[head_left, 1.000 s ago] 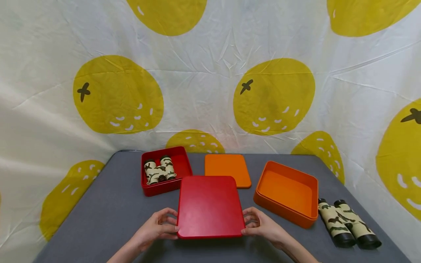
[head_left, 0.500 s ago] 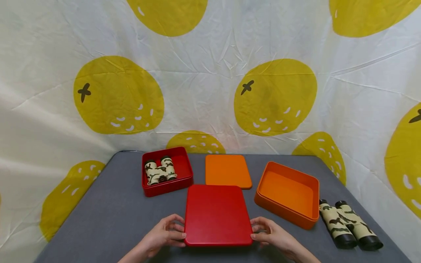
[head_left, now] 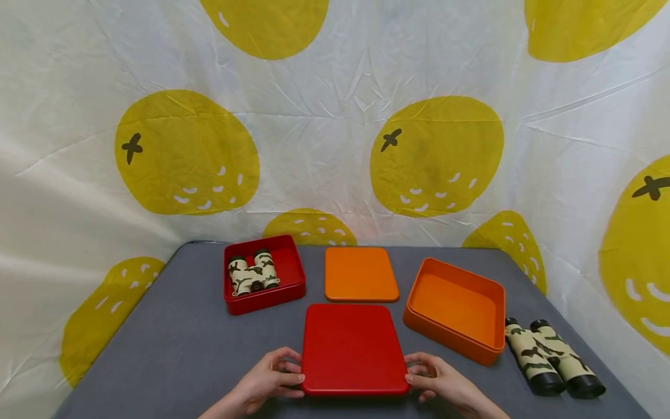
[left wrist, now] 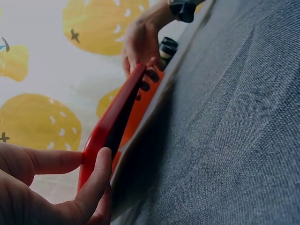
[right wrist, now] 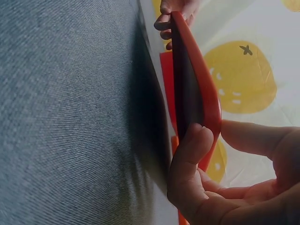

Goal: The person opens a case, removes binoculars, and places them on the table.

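A square red lid (head_left: 354, 349) is held at the front middle of the table, top face up. My left hand (head_left: 272, 375) pinches its left edge, and my right hand (head_left: 437, 378) pinches the right edge. In the left wrist view the thumb and a finger grip the lid's rim (left wrist: 110, 110), its hollow underside turned to the table. The right wrist view shows the lid (right wrist: 208, 89) close over the cloth with a shadow beneath. Behind it lie a flat orange lid (head_left: 361, 273) and a red box (head_left: 293, 291) bearing camouflage binoculars (head_left: 253, 273).
An open orange box (head_left: 455, 308) with nothing inside stands right of the red lid. Beside it, near the table's right edge, lies another pair of camouflage binoculars (head_left: 549, 355). A white curtain (head_left: 314, 145) with yellow fruit prints hangs behind the grey tabletop (head_left: 157, 349).
Both hands have moved the red lid to the right and nearer the front, and lowered it. More of the orange lid shows behind it. The boxes and binoculars stay put.
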Available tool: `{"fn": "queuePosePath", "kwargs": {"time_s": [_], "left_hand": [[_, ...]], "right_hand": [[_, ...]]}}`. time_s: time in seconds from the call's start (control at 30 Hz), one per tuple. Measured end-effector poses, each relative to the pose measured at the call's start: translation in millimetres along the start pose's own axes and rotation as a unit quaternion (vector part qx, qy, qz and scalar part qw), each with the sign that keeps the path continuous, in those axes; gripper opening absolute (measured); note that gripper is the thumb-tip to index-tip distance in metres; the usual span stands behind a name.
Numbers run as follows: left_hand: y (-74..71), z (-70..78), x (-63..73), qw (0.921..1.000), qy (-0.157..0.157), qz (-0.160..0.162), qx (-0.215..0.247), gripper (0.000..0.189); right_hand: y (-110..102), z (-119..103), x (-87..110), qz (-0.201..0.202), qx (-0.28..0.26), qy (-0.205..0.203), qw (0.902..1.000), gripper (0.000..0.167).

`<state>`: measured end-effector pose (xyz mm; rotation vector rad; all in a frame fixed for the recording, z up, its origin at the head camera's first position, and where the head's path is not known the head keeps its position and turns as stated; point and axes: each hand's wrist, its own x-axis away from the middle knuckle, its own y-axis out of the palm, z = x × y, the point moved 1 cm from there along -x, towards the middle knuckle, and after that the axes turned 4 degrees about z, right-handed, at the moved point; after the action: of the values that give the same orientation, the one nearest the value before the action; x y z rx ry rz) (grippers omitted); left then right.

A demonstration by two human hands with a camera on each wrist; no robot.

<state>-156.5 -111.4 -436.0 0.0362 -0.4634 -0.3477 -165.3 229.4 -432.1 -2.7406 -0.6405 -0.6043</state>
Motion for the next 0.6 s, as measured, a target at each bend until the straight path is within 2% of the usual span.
{"fn": "queuePosePath", "kwargs": {"time_s": [0.37,0.6], "left_hand": [[6.3,-4.1,-10.5,1.0,0.004,0.004,-0.002,0.035],[7.9,-4.2,-17.0,0.9995,0.003,0.008,-0.031,0.038]], "right_hand": [[-4,2,0.9,0.007,-0.008,0.009,0.9999,0.06],[-5,5,-0.9,0.009,-0.012,0.014,0.9998,0.059]]}}
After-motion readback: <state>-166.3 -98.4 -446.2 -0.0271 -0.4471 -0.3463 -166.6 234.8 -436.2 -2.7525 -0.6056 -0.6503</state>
